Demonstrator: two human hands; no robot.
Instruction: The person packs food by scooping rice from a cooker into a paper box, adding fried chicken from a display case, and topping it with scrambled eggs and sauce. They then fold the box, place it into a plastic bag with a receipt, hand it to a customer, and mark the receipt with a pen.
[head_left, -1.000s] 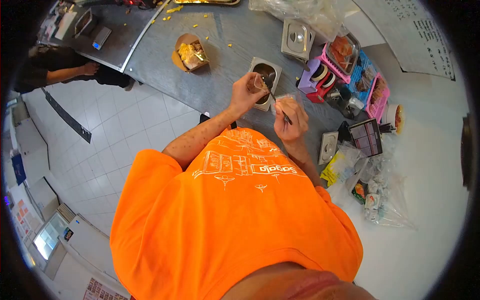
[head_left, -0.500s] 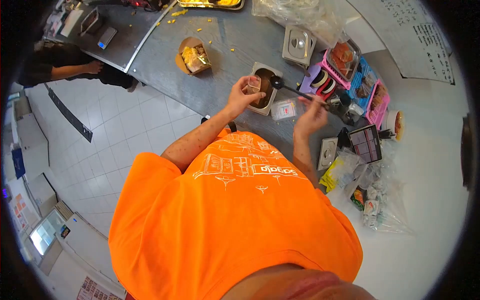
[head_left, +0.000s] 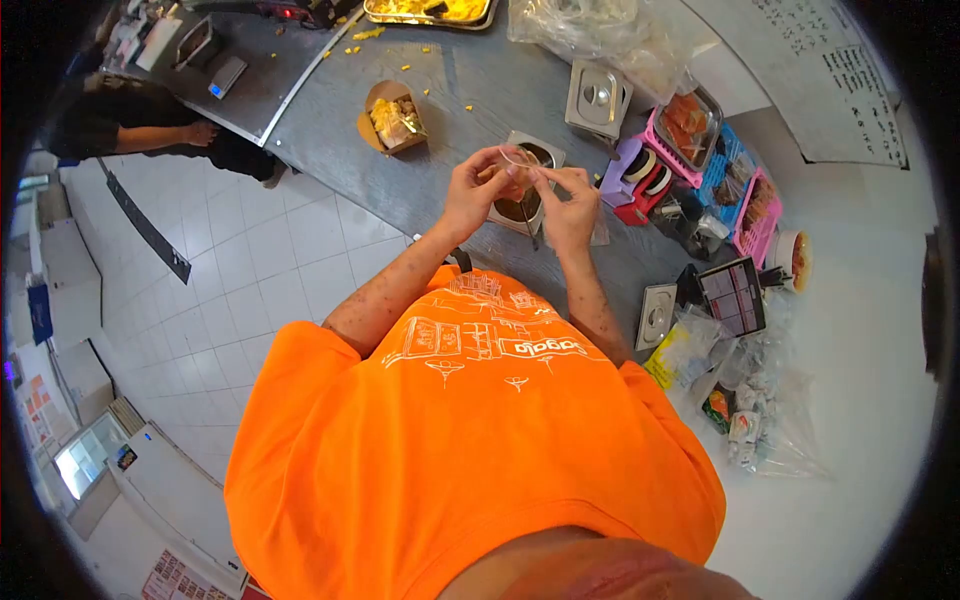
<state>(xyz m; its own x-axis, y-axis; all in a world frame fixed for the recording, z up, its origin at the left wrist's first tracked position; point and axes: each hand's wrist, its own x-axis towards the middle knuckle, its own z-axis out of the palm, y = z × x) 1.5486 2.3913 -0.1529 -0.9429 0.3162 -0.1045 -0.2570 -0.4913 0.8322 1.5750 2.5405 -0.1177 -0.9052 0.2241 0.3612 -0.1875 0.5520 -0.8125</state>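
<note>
My left hand (head_left: 477, 192) has its fingers closed around a small clear plastic sauce cup (head_left: 521, 178) with something brownish in it. My right hand (head_left: 570, 207) pinches a thin clear rim at the top of this cup, which looks like its lid. Both hands hover over a steel pan (head_left: 558, 152) of brown sauce, hiding much of it. Down in the pan rests a dark ladle (head_left: 532, 226), only part of its handle showing. Left of the pan stands an open cardboard food box (head_left: 375, 125) with yellow and brown food.
A lidded steel pan (head_left: 598, 98) stands behind on the counter. To the right are a pink basket (head_left: 688, 135), a purple holder (head_left: 622, 168) and a tablet (head_left: 732, 297). A foil tray (head_left: 430, 15) of yellow food sits at the back. Another person's arm (head_left: 165, 137) is at left.
My right hand has let go of the ladle, which now lies in the pan, and has moved left to the cup's rim. My left hand still holds the cup.
</note>
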